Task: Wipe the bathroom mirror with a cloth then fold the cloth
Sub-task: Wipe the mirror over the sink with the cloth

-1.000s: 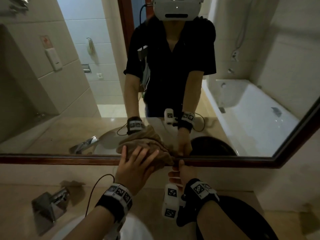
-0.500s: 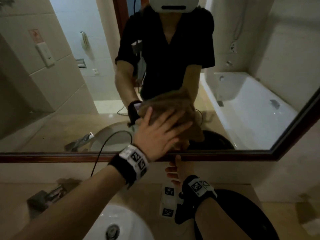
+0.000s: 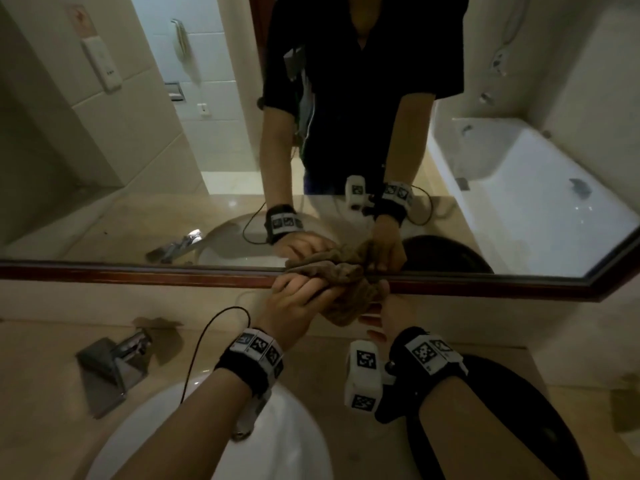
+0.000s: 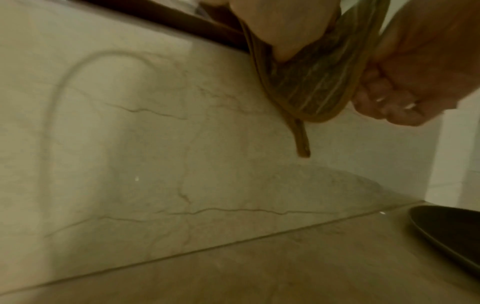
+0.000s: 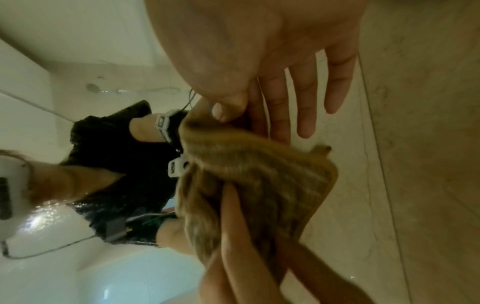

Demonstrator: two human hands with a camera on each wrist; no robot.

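A bunched brown cloth [image 3: 349, 292] hangs in front of the mirror's dark wooden lower frame [image 3: 138, 271], off the mirror glass [image 3: 173, 168]. My left hand [image 3: 308, 296] grips its left side, fingers over the top and thumb pressed into the folds [image 4: 311, 86]. My right hand [image 3: 377, 313] holds the right side from below. In the right wrist view its thumb pinches a cloth [image 5: 259, 185] edge against the index finger while the other fingers stay straight. One cloth corner dangles toward the counter.
A chrome faucet [image 3: 114, 362] and a white basin [image 3: 294, 445] sit below my left arm, with a thin cable [image 3: 207, 341] looping above them. A black round vessel [image 3: 519, 410] lies under my right forearm. Marble counter [image 3: 41, 393] and backsplash [image 4: 182, 144] surround them.
My left hand has come down from pressing the cloth flat on the glass to the frame. The cloth is now bunched, and my right hand has risen and taken hold of it.
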